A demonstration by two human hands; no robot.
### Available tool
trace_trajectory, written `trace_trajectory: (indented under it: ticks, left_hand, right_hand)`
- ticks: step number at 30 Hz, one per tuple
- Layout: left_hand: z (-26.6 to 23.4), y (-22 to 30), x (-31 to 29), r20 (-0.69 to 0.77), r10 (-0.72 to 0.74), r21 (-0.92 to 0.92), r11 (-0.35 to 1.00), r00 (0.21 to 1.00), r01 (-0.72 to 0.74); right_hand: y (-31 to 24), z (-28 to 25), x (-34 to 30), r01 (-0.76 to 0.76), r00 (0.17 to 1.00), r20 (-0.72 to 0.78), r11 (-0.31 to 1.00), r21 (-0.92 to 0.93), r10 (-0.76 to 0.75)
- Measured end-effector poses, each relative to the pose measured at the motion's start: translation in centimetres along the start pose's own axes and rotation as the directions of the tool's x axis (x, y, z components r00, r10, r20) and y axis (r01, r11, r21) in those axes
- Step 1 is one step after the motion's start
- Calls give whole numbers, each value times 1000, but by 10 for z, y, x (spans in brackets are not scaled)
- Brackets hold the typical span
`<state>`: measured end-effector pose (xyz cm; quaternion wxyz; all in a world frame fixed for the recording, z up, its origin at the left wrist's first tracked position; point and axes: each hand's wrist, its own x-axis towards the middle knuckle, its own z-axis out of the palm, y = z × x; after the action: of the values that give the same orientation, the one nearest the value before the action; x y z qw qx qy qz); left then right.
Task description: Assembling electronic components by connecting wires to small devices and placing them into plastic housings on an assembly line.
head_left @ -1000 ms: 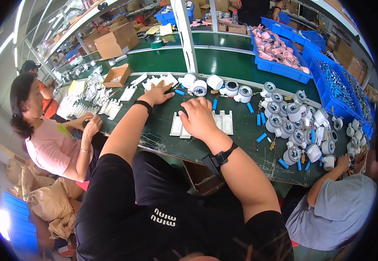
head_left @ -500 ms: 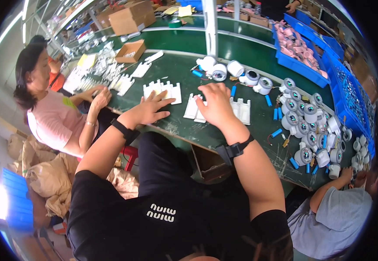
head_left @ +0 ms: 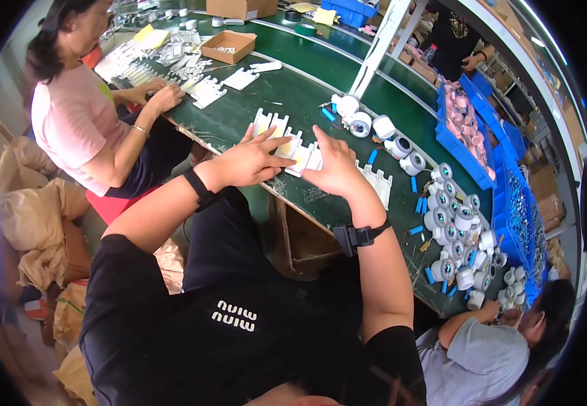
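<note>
A row of flat white plastic pieces with notched ends [head_left: 302, 160] lies on the green worktable. My left hand [head_left: 253, 161] rests over the left part of this row with its fingers spread. Close by on the right, my right hand [head_left: 337, 168] has its thumb out toward the same pieces and its fingers stretched. Further white plastic pieces [head_left: 379, 184] show just past its right side. Some of the pieces beneath both palms are hidden. A small blue cylinder [head_left: 372, 157] lies on the table beyond my right hand.
Many round white housings with dark lenses [head_left: 445, 233] crowd the table's right side among blue cylinders. Blue bins with pink parts [head_left: 466, 128] stand behind. Two people work alongside, left and right. An open cardboard box [head_left: 229, 46] sits far left, near loose white parts [head_left: 205, 91].
My hands have come closer together, and the left group of white pieces now meets the right group. The whole view has turned, shifting the table's contents.
</note>
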<state>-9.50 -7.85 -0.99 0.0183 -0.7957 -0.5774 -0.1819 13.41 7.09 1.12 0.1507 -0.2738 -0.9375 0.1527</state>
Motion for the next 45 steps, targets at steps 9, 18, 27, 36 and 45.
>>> trace_trajectory:
  ticks: [9,18,27,36,45]
  left_hand:
    - [-2,-1,39,-145,44,135,991,988,-25]
    - [-6,8,77,159,73,132,987,985,-94]
    - [-2,5,93,280,189,275,924,941,-267]
    - [-4,10,97,299,235,225,925,925,-307]
    - [-15,-15,82,-289,88,129,990,953,-52]
  right_hand:
    - [-1,29,11,130,988,-69,989,-67,-135]
    - [-1,28,6,136,980,-142,991,-11,-136]
    - [0,31,5,92,987,-131,996,15,-89]
    - [2,38,6,135,973,-193,991,11,-130]
    - [-11,29,5,111,980,-166,993,-28,-114]
